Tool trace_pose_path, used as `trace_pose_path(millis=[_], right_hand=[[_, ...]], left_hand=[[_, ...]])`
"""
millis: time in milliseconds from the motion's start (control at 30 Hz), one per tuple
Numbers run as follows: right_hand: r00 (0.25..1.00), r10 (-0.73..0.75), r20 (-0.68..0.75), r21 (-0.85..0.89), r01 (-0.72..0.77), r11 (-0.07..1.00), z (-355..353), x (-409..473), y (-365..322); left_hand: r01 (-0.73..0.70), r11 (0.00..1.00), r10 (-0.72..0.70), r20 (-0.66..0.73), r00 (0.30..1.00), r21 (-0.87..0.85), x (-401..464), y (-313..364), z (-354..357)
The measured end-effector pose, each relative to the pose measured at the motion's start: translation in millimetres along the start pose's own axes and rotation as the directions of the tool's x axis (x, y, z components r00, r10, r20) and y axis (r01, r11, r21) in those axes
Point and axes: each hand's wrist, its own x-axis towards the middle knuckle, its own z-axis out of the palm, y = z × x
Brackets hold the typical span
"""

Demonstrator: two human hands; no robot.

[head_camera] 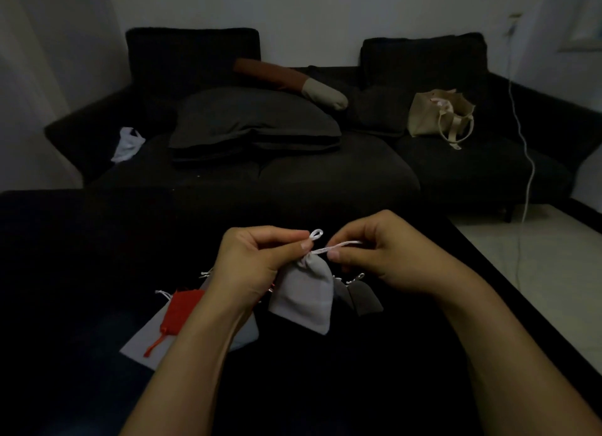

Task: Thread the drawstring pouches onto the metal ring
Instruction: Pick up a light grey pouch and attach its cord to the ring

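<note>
The left hand (257,259) pinches the gathered neck of a grey pouch (303,294) between thumb and forefinger, with a small white cord loop (316,234) standing up just past its fingertips. The right hand (381,256) pinches the other run of the cord (335,247), drawn out sideways from the neck. The pouch hangs from both hands above the middle of the black table (97,256).

Under the left wrist a red pouch (177,311) lies on a larger pale pouch (146,341), its red cord trailing toward the near edge. Beside the grey pouch, on the right, lie two darker pouches (363,295), partly hidden by it. Small glints show by them and by the left hand; whether these are the metal ring cannot be told in this dim light.

Beyond the far edge stands a dark sofa (325,171) against a white wall. On it lie a dark cushion (254,122), a brown and cream bolster (293,82), a white cloth (128,144) at its left end, and a beige tote (439,116) standing open, with something pale inside that cannot be made out. A white cable (524,162) hangs down the wall to the pale floor (537,272) on the right.
</note>
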Motion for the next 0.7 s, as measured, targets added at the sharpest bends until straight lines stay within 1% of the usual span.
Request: trace_pose_path(millis=[133,200,267,300,367,467,600,700], right_hand=[[1.000,0.021,-0.006,-0.068,-0.022,0.997,3,0,0],[1.000,-0.007,-0.002,-0.109,0.007,0.994,3,1,-6],[1.000,-0.021,0.006,-0.200,0.022,0.980,6,1,-12],[1.000,-0.008,0.003,-0.242,0.008,0.970,8,1,-14],[0.999,0.041,-0.014,-0.268,-0.044,0.962,11,1,-14],[0.996,0.086,0.003,-0.175,-0.084,0.981,13,2,-11],[0.986,0.110,0.123,-0.043,-0.106,0.993,12,0,-11],[0.952,0.143,0.271,0.155,-0.190,0.970,5,-2,-7]], left_hand=[[-0.079,0.996,0.079,-0.006,0.997,0.042,1,-2,0],[-0.126,0.982,0.128,-0.005,0.992,0.141,0,-4,0],[-0.164,0.962,0.167,0.005,0.986,0.217,-2,-4,1],[-0.176,0.957,0.179,0.005,0.984,0.231,-3,-3,3],[-0.190,0.946,0.199,-0.008,0.980,0.261,-4,-2,4],[-0.232,0.924,0.250,-0.022,0.968,0.304,-3,-3,4],[-0.279,0.896,0.310,-0.037,0.950,0.346,-4,-4,4],[-0.327,0.865,0.371,-0.045,0.927,0.381,-5,-4,4]])
